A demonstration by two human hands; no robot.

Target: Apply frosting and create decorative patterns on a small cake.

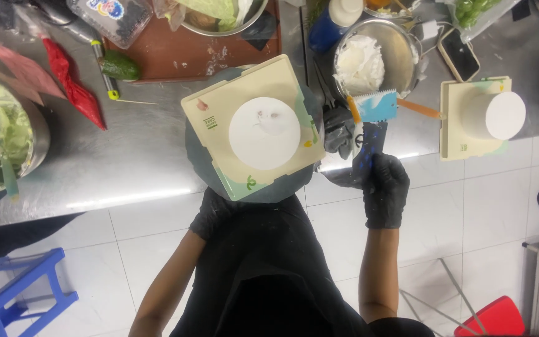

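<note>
Standing upright in the right hand (385, 187), spatula (366, 134), blade up.

White cake (264, 133) on a cream square board (219, 106), black gloves.

The right hand (385, 187) wears a black glove and holds a light blue scraper (376, 106); the left hand (210, 215) is black-gloved too. Far left lies a red piping bag (70, 84); near left stands a blue stool (14, 293).

One camera only, worn on the person's head, looks almost straight down. The steel surface (126, 168) fills the upper half of the frame, its front edge running across the middle; the white tiled floor (469, 218) fills the lower half. The person's own torso and forearms rise from the bottom centre, close to the lens, so the view is near and steep.
</note>
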